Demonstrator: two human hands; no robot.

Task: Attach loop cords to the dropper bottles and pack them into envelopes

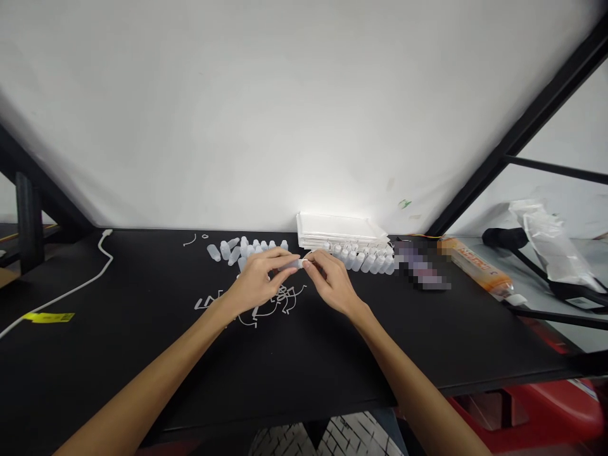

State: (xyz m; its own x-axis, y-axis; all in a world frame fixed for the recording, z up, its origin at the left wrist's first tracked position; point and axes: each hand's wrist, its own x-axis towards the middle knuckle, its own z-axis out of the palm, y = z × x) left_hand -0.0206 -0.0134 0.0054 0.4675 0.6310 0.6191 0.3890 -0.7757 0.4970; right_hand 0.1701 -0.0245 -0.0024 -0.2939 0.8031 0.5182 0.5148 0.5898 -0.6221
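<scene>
At the middle of the black table, both hands meet around a small translucent bottle (pixel 296 263) lying sideways. My left hand (pixel 260 277) pinches its body from the left. My right hand (pixel 331 279) has its fingertips closed at the bottle's right end, where a bit of white shows; the fingers partly hide it. Behind my left hand are several translucent bottles (pixel 225 249), some tipped over. More bottles (pixel 368 262) form rows behind and to the right of my right hand. Thin white curled strips (pixel 266 313) lie loose below my left hand.
A stack of white flat sheets (pixel 341 229) rests against the pale wall. To the left runs a white cable (pixel 78 288) with a yellow tag (pixel 49 317). An orange package (pixel 479 268) lies at the right, near a black metal frame. A red stool (pixel 546 415) stands below.
</scene>
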